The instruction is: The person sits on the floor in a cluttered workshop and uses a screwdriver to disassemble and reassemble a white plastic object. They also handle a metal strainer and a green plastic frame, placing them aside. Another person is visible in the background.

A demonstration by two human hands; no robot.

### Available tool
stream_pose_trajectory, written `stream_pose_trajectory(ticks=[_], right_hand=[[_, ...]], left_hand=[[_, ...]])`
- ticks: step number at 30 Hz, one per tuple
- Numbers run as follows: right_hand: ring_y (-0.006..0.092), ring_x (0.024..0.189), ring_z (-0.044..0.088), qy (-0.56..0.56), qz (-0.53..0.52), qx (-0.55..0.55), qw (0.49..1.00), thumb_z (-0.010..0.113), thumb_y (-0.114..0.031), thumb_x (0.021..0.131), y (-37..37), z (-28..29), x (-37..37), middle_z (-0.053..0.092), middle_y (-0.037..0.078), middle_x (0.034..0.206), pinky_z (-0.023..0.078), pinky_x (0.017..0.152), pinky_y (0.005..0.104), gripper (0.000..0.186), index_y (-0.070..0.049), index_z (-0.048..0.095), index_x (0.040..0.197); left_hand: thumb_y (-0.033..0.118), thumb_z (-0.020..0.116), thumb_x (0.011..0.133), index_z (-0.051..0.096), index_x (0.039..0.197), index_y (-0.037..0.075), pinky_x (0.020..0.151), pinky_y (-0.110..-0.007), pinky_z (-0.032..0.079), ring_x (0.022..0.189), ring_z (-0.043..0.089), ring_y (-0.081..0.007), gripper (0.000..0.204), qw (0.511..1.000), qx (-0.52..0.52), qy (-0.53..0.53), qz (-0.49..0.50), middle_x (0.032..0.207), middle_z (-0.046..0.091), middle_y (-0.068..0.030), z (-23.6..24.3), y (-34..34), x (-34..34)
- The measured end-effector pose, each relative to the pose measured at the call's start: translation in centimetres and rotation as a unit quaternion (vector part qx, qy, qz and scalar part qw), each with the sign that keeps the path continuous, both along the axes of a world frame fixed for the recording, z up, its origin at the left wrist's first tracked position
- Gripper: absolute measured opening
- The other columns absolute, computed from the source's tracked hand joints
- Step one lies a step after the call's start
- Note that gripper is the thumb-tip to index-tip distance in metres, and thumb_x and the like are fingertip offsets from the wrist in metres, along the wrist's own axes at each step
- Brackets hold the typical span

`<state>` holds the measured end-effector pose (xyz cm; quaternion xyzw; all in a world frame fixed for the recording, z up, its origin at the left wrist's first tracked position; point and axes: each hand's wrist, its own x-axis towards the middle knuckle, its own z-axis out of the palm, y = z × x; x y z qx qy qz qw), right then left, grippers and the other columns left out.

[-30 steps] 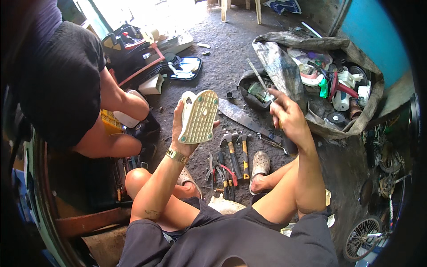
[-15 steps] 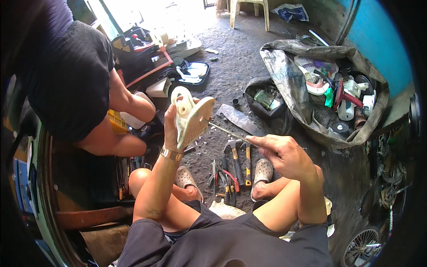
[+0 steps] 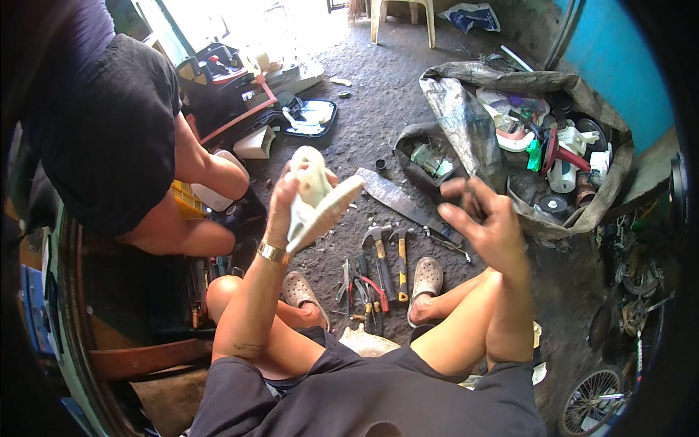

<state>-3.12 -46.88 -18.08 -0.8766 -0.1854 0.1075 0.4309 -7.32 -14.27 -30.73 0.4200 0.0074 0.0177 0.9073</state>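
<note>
My left hand (image 3: 279,207) is closed around a whitish plastic part (image 3: 328,207) that has a rounded body and a flat plate; motion blurs it. To its right my right hand (image 3: 489,227) is raised with nothing in it, its fingers apart and slightly curled. Below that hand, a thin screwdriver-like tool (image 3: 449,245) shows beside a broad metal blade (image 3: 404,200) on the floor. Between my feet lie two hammers (image 3: 382,266) and several pliers (image 3: 369,291), one with red handles.
A large open sack (image 3: 466,120) of plastic scrap stands at the right, beside a smaller dark bag (image 3: 415,171). Another person's bare legs (image 3: 196,197) are close on the left. A bicycle wheel (image 3: 593,400) is at lower right, a plastic chair (image 3: 404,18) at the back.
My right hand has let go of the thin tool and risen, its fingers spreading. The tool is now lower, by the blade. My left hand has tilted the plastic part.
</note>
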Motion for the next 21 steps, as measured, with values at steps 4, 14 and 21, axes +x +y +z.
stream_pose_trajectory(ticks=[4,14,21], right_hand=[[0.0194,0.104,0.05,-0.079,0.189,0.196,0.959,0.093,-0.028,0.07,4.8,-3.0,-0.5,0.058,0.015,0.134,0.044,0.089,0.0322,0.093,-0.005,0.048,0.148],[0.0276,0.115,0.063,0.106,0.224,0.126,0.961,0.1,-0.027,0.059,4.7,-2.3,-0.9,0.062,0.019,0.13,0.051,0.099,0.0368,0.108,-0.001,0.045,0.148],[0.0375,0.123,0.059,-0.108,0.264,0.155,0.946,0.098,-0.032,0.06,5.1,-4.4,-0.8,0.058,0.022,0.135,0.05,0.102,0.0426,0.108,-0.009,0.044,0.15]], left_hand=[[0.036,0.087,0.077,0.052,0.126,0.006,0.096,-0.051,0.057,0.105,0.069,-0.0362,0.067,0.99,-0.076,-0.017,-0.119,0.116,0.065,-0.0236,1.5,-5.6,-1.4],[0.049,0.086,0.068,0.055,0.12,0.004,0.086,-0.029,0.048,0.095,0.061,-0.0132,0.075,0.977,0.106,-0.006,-0.184,0.106,0.063,-0.0047,0.7,-4.9,-1.7],[0.029,0.087,0.076,0.044,0.135,0.004,0.093,-0.048,0.058,0.105,0.07,-0.0358,0.077,0.983,0.0,-0.029,-0.183,0.121,0.064,-0.0236,1.8,-5.0,-1.6]])
